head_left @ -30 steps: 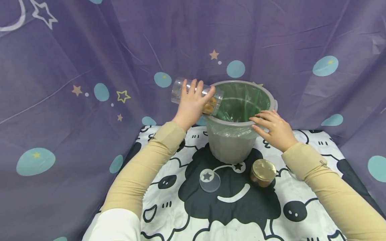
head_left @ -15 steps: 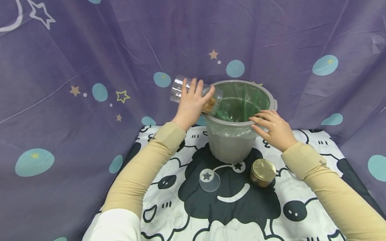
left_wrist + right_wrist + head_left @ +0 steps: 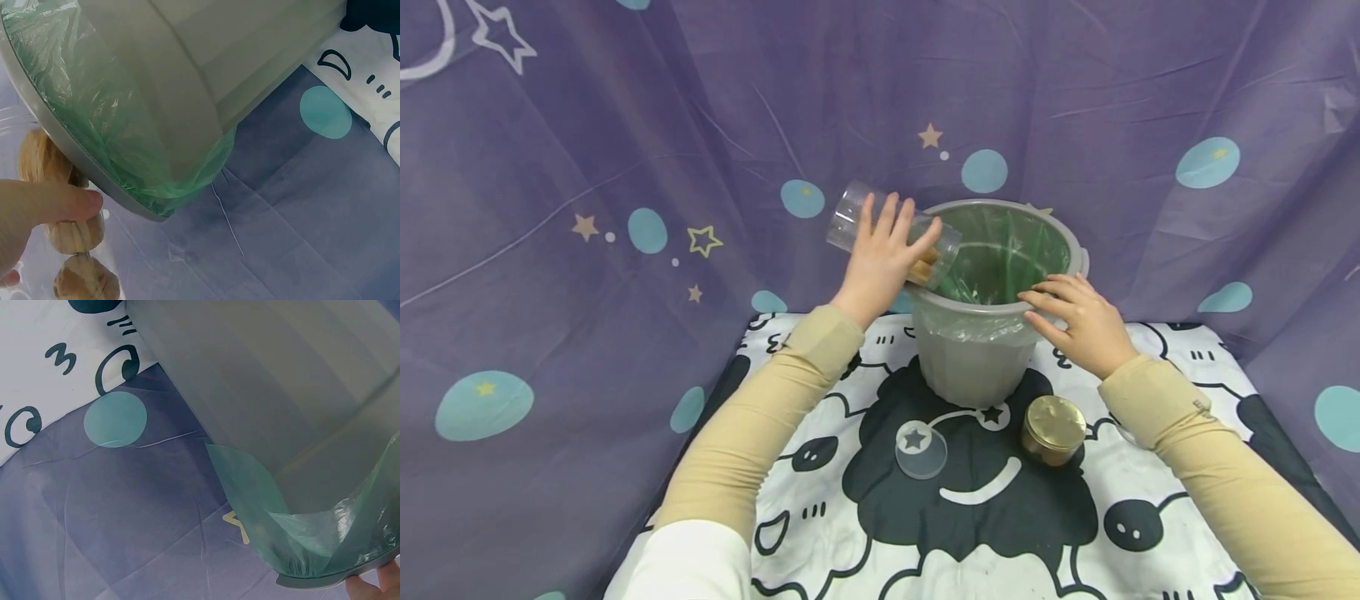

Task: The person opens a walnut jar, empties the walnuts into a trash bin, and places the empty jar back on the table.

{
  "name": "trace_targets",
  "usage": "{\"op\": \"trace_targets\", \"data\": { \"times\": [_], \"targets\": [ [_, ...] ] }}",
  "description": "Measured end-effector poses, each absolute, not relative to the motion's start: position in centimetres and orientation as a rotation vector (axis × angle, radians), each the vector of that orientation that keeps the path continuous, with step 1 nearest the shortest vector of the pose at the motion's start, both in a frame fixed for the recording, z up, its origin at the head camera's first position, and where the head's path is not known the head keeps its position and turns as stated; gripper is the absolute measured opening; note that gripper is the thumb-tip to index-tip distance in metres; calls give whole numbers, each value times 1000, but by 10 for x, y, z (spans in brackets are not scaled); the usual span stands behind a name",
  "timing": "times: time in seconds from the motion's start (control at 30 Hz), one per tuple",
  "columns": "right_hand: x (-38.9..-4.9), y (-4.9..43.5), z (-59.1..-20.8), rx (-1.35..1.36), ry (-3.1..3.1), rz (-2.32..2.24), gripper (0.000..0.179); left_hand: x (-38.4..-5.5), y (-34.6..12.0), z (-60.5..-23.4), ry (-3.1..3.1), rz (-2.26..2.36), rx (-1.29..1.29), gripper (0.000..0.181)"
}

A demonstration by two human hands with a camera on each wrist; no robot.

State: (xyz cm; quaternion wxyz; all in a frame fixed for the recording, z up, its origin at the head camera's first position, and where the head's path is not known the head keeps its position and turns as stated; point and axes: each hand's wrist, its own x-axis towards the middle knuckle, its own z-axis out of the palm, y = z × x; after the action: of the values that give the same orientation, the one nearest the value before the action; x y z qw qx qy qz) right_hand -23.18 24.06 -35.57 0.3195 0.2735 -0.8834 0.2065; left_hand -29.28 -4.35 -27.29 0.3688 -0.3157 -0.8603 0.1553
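My left hand (image 3: 880, 267) grips a clear plastic jar (image 3: 855, 218), tipped so its mouth points down to the right over the left rim of a grey bin (image 3: 973, 367). Several brown chunky pieces (image 3: 78, 234) lie inside the jar near its mouth; what they are is hard to tell. A green-tinted plastic liner (image 3: 1030, 242) covers the bin's inside and folds over its rim. On the right side of that rim rest the loosely extended fingers of my right hand (image 3: 1078, 321); the right wrist view shows fingertips (image 3: 362, 587) touching it.
A round clear lid (image 3: 921, 454) lies flat in front of the bin. To its right stands a small container (image 3: 1054, 431) with a gold lid. The cloth (image 3: 820, 533) has black and white cartoon prints, and a purple curtain (image 3: 722, 108) hangs behind.
My left hand has tilted the jar more steeply, its base rising and its mouth moving slightly right. The brown pieces have shifted inside. My right hand stays at the rim.
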Motion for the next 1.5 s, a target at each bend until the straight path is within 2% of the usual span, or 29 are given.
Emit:
{"op": "trace_targets", "data": {
  "times": [0.63,1.03,1.5],
  "targets": [
    [-231,239,-356,724,-2310,550,31,-292,-38,-273,-2183,575,-818,62],
    [-233,241,-358,725,-2303,549,31,-294,-33,-275,-1994,674,-872,56],
    [-233,242,-358,725,-2298,552,30,-291,-35,-274,-2041,618,-852,58]
  ]
}}
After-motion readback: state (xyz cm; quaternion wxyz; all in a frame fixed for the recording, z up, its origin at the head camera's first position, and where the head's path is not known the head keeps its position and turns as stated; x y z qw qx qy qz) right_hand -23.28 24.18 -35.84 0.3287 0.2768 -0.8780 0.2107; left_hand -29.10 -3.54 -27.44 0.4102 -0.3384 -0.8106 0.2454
